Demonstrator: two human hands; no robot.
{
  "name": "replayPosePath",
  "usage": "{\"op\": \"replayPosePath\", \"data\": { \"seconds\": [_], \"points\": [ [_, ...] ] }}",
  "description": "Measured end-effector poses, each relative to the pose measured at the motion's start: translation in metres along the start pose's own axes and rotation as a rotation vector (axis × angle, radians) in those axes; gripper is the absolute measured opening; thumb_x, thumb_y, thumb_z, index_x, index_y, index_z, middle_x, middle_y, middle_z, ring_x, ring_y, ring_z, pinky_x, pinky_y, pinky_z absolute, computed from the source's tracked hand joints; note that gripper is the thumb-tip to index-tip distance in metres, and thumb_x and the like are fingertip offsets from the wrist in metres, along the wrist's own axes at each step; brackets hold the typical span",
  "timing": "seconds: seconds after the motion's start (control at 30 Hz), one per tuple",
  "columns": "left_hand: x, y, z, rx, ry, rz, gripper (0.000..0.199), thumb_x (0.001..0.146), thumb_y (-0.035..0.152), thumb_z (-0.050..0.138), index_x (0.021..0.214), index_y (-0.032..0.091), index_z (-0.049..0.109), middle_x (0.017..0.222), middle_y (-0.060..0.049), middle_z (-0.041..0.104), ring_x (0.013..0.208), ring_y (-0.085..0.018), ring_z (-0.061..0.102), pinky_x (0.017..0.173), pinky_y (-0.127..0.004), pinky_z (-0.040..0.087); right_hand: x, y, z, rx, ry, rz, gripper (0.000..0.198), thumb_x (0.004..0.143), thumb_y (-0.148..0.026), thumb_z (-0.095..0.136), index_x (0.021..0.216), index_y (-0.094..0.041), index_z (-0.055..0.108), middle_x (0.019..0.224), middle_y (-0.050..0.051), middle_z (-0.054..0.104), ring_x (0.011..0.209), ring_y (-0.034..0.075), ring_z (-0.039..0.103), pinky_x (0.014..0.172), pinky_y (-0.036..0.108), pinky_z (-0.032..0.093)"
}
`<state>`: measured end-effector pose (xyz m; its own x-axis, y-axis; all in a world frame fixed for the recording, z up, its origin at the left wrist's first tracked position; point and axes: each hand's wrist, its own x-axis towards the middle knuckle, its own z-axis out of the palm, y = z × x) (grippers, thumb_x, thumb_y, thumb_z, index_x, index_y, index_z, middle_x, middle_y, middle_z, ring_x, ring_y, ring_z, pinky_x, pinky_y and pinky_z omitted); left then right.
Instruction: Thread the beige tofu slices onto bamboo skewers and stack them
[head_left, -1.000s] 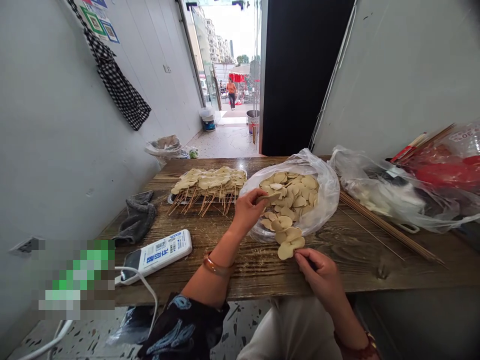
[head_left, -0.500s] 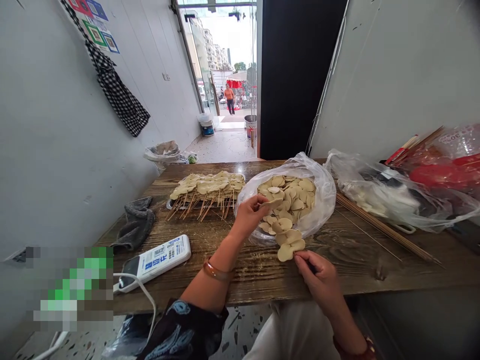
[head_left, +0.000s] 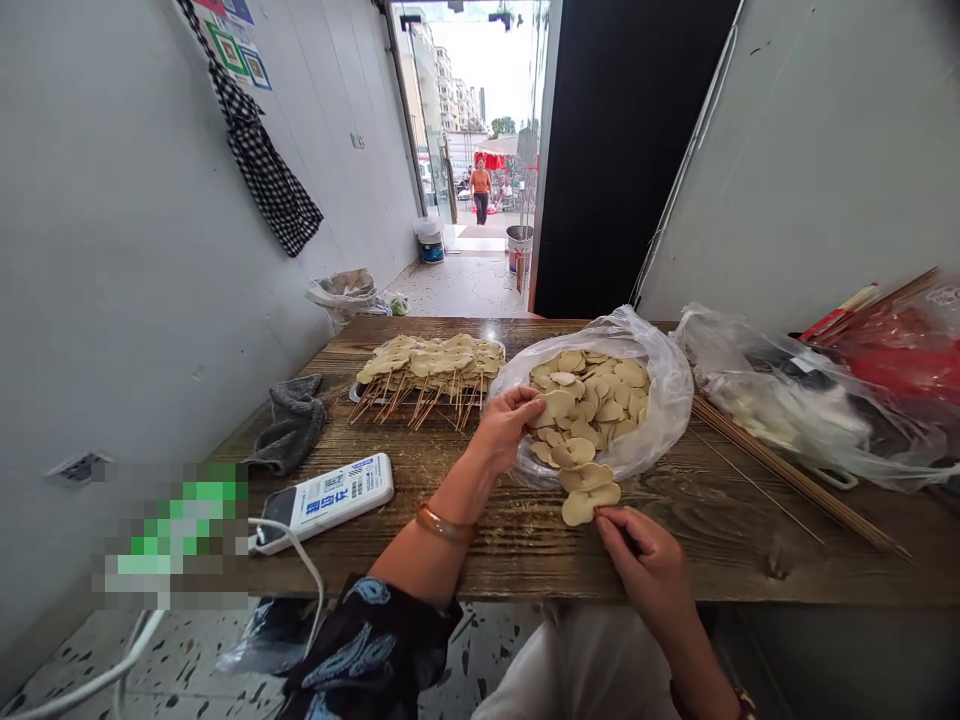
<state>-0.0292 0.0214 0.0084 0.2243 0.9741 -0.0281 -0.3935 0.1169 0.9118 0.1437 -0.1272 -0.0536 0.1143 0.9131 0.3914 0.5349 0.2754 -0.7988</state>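
My left hand [head_left: 514, 425] pinches a thin pale-yellow round slice [head_left: 555, 407] above the near left part of an open plastic bag [head_left: 667, 420]. Many loose slices [head_left: 600, 385] of the same sort fill that bag. Nearer to me, my right hand [head_left: 641, 550] is closed at the near end of a skewer of slices [head_left: 589, 490]; several slices are threaded along it, reaching back over the bag's rim. Most of the stick itself is hidden. To the left, finished-looking skewers [head_left: 427, 370] lie stacked on a tray [head_left: 357, 393], their sticks pointing toward me.
Bare skewer sticks [head_left: 795, 475] lie right of the bag, beside more plastic bags [head_left: 810, 400]. A grey cloth [head_left: 289, 425] and a white power bank [head_left: 330, 500] with a cable lie on the left of the wooden table [head_left: 495, 560]. Beyond the doorway stands a person [head_left: 481, 188].
My left hand has turned the slice so its flat face shows. The right hand keeps its hold on the skewer. The whole view has shifted slightly.
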Motion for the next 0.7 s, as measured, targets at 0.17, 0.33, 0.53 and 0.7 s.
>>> {"op": "replayPosePath", "data": {
  "seconds": [0.17, 0.33, 0.53, 0.7],
  "points": [
    [0.0002, -0.0007, -0.0006, -0.034, 0.038, -0.004, 0.034, 0.053, 0.03, 0.082, 0.073, 0.013, 0.061, 0.057, 0.003, 0.055, 0.049, -0.006, 0.046, 0.045, -0.019, 0.034, -0.0003, 0.0013, 0.0006, -0.024, 0.021, 0.004, 0.026, 0.088, -0.039, 0.055, 0.084, -0.022, 0.074, 0.083, 0.007, 0.074, 0.079, 0.023, 0.068, 0.073, 0.032, 0.053],
    [0.0001, -0.0012, -0.0008, -0.094, 0.044, -0.038, 0.036, 0.051, 0.03, 0.084, 0.073, 0.013, 0.061, 0.06, 0.003, 0.055, 0.051, -0.006, 0.049, 0.047, -0.02, 0.039, -0.0008, 0.0008, 0.0004, -0.03, 0.029, -0.014, 0.026, 0.088, -0.039, 0.055, 0.084, -0.022, 0.074, 0.082, 0.007, 0.074, 0.079, 0.023, 0.068, 0.073, 0.032, 0.053],
    [0.0009, -0.0036, 0.0005, -0.181, 0.013, -0.132, 0.038, 0.047, 0.025, 0.086, 0.071, 0.013, 0.059, 0.061, 0.002, 0.058, 0.052, -0.008, 0.051, 0.045, -0.02, 0.039, -0.0023, 0.0036, 0.0009, -0.031, 0.041, -0.019, 0.023, 0.087, -0.037, 0.056, 0.085, -0.022, 0.074, 0.083, 0.005, 0.075, 0.081, 0.023, 0.068, 0.077, 0.034, 0.053],
    [-0.0001, -0.0061, 0.0024, -0.156, -0.007, -0.155, 0.039, 0.047, 0.027, 0.085, 0.071, 0.014, 0.058, 0.06, 0.002, 0.057, 0.051, -0.008, 0.051, 0.045, -0.021, 0.04, -0.0014, 0.0032, 0.001, -0.029, 0.045, -0.016, 0.024, 0.087, -0.038, 0.056, 0.082, -0.022, 0.074, 0.081, 0.005, 0.074, 0.079, 0.022, 0.068, 0.076, 0.033, 0.052]
  ]
}}
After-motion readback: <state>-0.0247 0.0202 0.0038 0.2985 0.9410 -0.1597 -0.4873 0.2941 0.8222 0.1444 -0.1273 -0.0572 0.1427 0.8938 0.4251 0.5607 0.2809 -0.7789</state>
